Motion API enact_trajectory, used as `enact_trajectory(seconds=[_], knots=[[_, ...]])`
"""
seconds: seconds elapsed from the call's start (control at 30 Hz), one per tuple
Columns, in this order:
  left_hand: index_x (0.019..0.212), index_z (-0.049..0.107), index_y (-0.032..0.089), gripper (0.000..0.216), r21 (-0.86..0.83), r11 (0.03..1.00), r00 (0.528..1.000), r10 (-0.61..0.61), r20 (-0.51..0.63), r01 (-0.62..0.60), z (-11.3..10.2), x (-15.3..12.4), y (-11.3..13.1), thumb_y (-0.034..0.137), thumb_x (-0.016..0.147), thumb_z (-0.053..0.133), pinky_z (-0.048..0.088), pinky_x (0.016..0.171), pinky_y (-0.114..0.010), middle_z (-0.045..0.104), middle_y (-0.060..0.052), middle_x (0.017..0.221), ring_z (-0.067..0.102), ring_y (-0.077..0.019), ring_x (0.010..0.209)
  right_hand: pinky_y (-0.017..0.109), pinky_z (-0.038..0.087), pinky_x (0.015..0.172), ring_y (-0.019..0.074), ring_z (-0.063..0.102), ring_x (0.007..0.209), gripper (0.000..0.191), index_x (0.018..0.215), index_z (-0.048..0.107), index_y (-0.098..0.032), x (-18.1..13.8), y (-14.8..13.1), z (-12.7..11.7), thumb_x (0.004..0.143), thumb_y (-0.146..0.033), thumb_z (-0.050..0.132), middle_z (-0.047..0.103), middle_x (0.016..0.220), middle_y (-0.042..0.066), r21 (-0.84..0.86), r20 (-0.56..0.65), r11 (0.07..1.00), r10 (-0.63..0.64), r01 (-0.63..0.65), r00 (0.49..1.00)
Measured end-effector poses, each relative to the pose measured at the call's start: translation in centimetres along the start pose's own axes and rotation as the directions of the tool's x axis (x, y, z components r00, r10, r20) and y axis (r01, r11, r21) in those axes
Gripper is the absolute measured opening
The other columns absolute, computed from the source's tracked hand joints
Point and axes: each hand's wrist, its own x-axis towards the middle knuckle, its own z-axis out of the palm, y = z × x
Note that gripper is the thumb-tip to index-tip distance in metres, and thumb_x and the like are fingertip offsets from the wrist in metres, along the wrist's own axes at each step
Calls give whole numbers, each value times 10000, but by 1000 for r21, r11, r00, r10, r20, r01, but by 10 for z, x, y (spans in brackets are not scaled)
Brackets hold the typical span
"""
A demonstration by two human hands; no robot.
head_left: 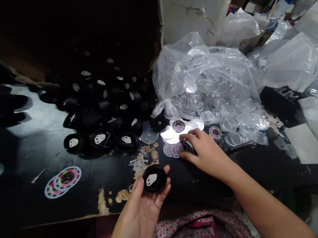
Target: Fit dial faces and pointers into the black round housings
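My left hand holds a round black gauge-like housing from below, with a white plate with small holes inside it. Thumb and fingers of my right hand close around the edges of a small printed dial disc, at the right end of a fanned row of dial discs. Just behind lie shiny white discs, with another printed dial on top. A small heap of thin white pointers lies left of my hands.
Many black housings crowd the back left, spilling from a dark box. A plastic bag of clear round covers stands behind my right hand, with loose covers around it. Larger printed dials lie left; a white card lies right.
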Motion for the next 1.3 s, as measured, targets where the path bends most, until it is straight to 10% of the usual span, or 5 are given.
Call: enact_trajectory(seconds=[0.2, 0.37, 0.7, 1.1, 1.3], knots=[[1089, 734, 142, 295, -40, 999, 999, -30, 22, 31, 2, -1, 1, 348, 902, 634, 608, 862, -339, 732, -160, 1183, 722, -260, 1015, 450, 451, 933, 283, 582, 1072, 207, 1067, 646, -173, -2, -1, 3, 865, -203, 679, 635, 1117, 111, 186, -84, 982, 26, -10, 996], [1078, 736, 161, 341, -63, 996, 995, -64, 74, 69, 1, -1, 0, 426, 889, 637, 633, 738, -340, 751, -147, 1130, 743, -247, 864, 276, 486, 705, 153, 624, 743, 71, 861, 617, -195, -7, -18, 8, 885, -262, 614, 669, 800, 0, 729, 6, 682, 64, -48, 998], [1123, 723, 156, 361, -55, 998, 998, 0, 59, 3, -6, 2, 3, 410, 871, 675, 610, 839, -322, 728, -143, 1188, 723, -232, 965, 267, 446, 675, 144, 565, 739, 137, 810, 662, -185, 2, 2, -1, 857, -311, 641, 636, 870, 29, 584, -285, 810, 147, 50, 947], [1094, 757, 354, 286, 115, 977, 983, 174, 64, -180, -7, 1, -7, 424, 816, 745, 564, 905, -219, 706, 28, 1270, 637, -195, 1196, 254, 457, 764, 125, 604, 836, 57, 864, 653, -198, -13, -64, 1, 893, -158, 624, 646, 852, -12, 647, -134, 753, -44, 121, 990], [1190, 710, 398, 341, 291, 927, 969, 199, 148, -235, -23, 6, -12, 454, 854, 694, 507, 1031, -294, 639, 38, 1374, 548, -221, 1309, 261, 432, 646, 124, 572, 714, 94, 837, 565, -207, -12, -60, 6, 886, -246, 636, 618, 779, -29, 708, 62, 703, 37, -70, 997]])
